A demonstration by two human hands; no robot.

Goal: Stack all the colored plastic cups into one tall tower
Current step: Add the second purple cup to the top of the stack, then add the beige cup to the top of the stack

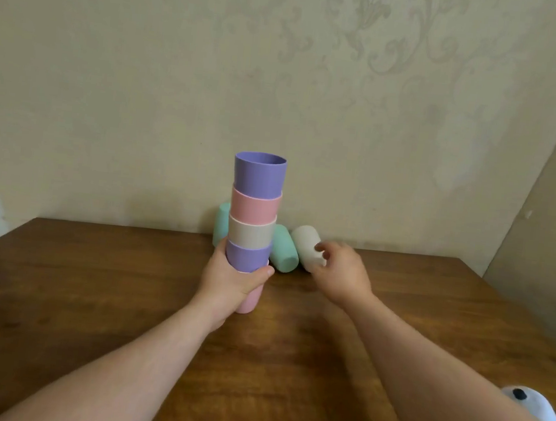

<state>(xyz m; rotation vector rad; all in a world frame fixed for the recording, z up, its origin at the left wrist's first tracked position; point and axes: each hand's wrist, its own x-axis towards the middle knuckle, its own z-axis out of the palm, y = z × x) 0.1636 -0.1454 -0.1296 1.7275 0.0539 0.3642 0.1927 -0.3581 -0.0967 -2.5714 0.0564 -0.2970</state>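
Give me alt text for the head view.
The left hand grips a five-cup stack upright on the table while the right hand reaches a fallen cream cup. Two mint cups lie behind, by the wall.

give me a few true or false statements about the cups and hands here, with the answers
1. The top cup of the tower is purple. True.
2. The right hand grips the tower. False: the left hand grips it near the bottom; the right hand reaches to a cream cup lying on its side.
3. A mint cup lies on its side on the table between the tower and the cream cup. True.
4. All cups are already in the tower. False: at least three are still loose, the cream one, the mint one and another mint cup partly hidden behind the tower.
5. The tower's cups open upward. True.
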